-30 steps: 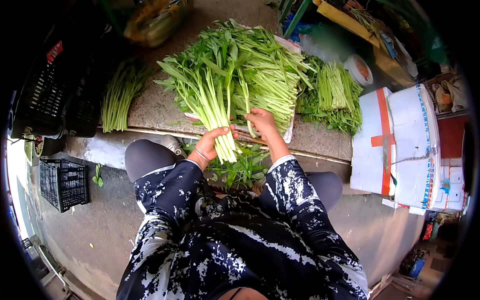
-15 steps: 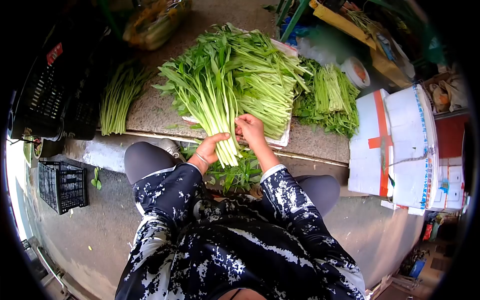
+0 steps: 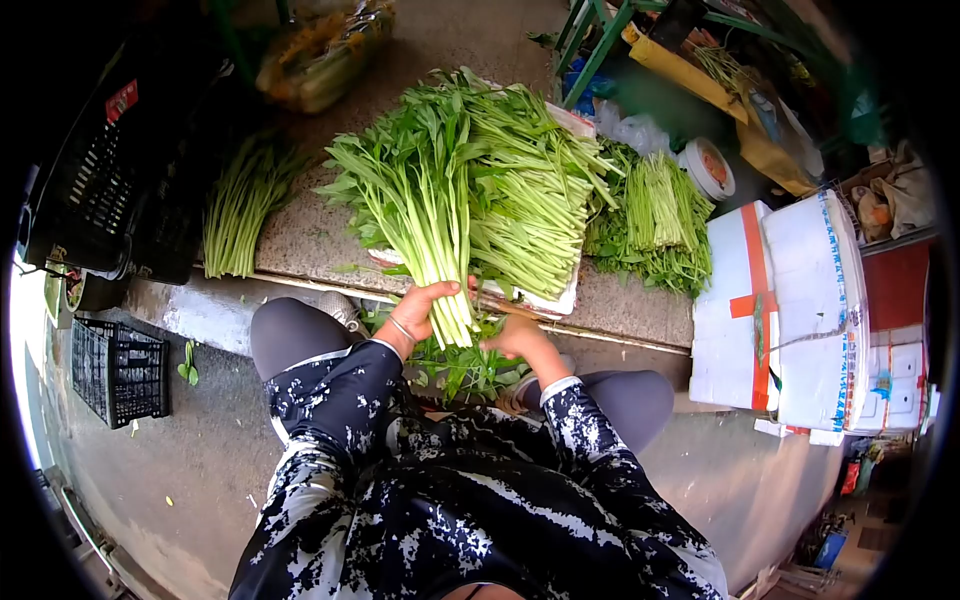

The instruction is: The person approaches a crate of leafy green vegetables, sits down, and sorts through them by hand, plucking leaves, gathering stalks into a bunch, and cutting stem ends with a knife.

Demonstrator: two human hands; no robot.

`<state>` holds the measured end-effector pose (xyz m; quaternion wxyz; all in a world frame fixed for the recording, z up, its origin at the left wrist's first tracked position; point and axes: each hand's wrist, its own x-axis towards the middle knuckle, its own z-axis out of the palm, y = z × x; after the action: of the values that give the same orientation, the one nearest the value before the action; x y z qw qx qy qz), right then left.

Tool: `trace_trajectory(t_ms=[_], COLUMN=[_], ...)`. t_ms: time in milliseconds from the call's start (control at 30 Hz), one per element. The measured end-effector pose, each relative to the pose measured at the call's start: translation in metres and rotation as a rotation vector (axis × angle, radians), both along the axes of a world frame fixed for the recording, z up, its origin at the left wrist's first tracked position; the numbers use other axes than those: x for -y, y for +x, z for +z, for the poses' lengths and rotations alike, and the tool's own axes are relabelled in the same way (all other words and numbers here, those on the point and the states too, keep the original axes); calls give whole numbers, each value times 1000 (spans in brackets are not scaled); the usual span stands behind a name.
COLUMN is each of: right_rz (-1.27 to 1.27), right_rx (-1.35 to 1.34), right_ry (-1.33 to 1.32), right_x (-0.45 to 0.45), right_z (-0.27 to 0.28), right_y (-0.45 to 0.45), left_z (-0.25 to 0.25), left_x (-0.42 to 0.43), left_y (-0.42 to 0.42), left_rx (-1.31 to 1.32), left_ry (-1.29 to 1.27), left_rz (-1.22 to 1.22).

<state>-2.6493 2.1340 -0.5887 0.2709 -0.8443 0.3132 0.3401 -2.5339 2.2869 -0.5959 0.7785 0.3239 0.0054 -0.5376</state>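
Observation:
My left hand (image 3: pixel 422 312) is closed around the lower stems of a bunch of water spinach (image 3: pixel 432 240), whose leaves point away from me. The cut stem ends poke out below my fingers. Just right of those ends is my right hand (image 3: pixel 522 338), apart from the bunch; its fingers are blurred and partly turned from view. Beneath both hands lie loose green leaves (image 3: pixel 455 370) between my feet. Behind the bunch, a large pile of water spinach (image 3: pixel 530 200) rests on a white tray (image 3: pixel 566 300), its stems towards me.
A smaller stack of greens (image 3: pixel 655 215) lies at the right, and another bunch (image 3: pixel 240 215) at the left. White foam boxes (image 3: pixel 805 310) with orange tape stand on the right. Black crates (image 3: pixel 125 370) are on the left. A concrete ledge (image 3: pixel 640 318) runs before my knees.
My right hand has moved down and to the right, away from the stems. The left hand still grips the bunch. The whole view has shifted slightly.

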Motion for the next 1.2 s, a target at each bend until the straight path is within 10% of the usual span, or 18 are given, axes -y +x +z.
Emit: trace_trajectory(t_ms=[167, 433, 700, 833, 900, 967, 1200], right_rz=[-484, -411, -659, -608, -251, -284, -480], right_rx=[1084, 854, 855, 988, 366, 375, 1278], right_ry=[94, -158, 395, 169, 66, 70, 512], right_x=[9, 8, -20, -18, -9, -2, -18], right_z=[7, 16, -15, -22, 4, 4, 83], right_y=[87, 126, 78, 41, 28, 31, 80], left_z=[7, -5, -2, -14, -2, 15, 76], left_x=[-2, -6, -8, -9, -10, -9, -17], left_y=[-2, -2, 3, 7, 4, 3, -14], left_rx=[-36, 64, 11, -8, 2, 12, 322], left_ry=[6, 80, 63, 8, 11, 6, -49], left_rz=[-31, -28, -19, -92, -73, -48, -45])
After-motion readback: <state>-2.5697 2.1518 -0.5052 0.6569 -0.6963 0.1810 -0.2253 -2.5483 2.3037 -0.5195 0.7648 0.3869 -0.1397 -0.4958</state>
